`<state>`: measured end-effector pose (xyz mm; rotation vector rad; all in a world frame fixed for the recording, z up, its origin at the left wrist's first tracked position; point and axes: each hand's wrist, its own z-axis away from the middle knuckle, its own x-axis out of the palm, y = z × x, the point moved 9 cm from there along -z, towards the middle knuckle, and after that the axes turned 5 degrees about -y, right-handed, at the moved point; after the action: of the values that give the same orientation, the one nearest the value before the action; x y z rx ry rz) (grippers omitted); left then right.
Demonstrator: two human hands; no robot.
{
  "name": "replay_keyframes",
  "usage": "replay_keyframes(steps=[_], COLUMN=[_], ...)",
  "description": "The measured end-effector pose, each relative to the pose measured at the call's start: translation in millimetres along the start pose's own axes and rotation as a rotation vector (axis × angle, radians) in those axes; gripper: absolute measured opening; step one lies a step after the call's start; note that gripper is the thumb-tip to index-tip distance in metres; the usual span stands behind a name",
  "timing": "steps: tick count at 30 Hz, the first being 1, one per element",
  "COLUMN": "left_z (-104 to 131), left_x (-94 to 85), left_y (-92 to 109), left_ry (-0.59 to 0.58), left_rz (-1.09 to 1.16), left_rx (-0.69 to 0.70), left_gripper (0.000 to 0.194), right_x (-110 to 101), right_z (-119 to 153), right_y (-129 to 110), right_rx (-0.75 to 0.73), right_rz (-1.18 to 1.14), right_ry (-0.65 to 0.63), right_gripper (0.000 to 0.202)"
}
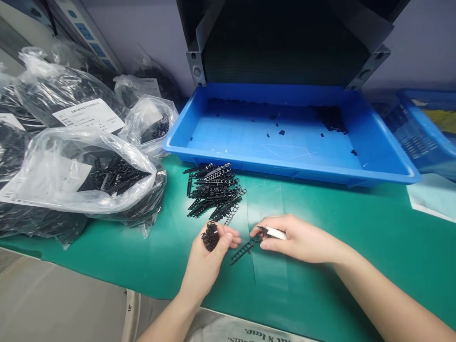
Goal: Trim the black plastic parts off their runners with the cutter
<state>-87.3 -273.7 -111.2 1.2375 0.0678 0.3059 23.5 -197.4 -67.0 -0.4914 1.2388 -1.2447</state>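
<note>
Right hand [297,237] grips black strip [243,251]; blue tray [228,135] contains black bits [329,118].

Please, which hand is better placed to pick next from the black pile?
Probably the left hand: it is nearer the black pile, although holding small black parts. The right hand holds a white-handled tool.

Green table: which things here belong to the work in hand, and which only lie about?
Likely in use:
black parts in the left hand
black strip and white-handled tool at the right hand
pile of strips, open bag, blue tray

Seemingly lying about:
blue basket, pale sheet
</note>
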Motion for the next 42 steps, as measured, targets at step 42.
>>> replay_keyframes(steps=[42], left_z=[9], left_x=[32.8], left_y=[-18], left_ry=[-0.195], left_rz=[0.099], left_rx=[-0.324], left_gripper=[0.022], right_x=[33], right_z=[31], right_y=[-15], right_rx=[0.025], right_rz=[0.438], right_ry=[0.329], right_gripper=[0.036])
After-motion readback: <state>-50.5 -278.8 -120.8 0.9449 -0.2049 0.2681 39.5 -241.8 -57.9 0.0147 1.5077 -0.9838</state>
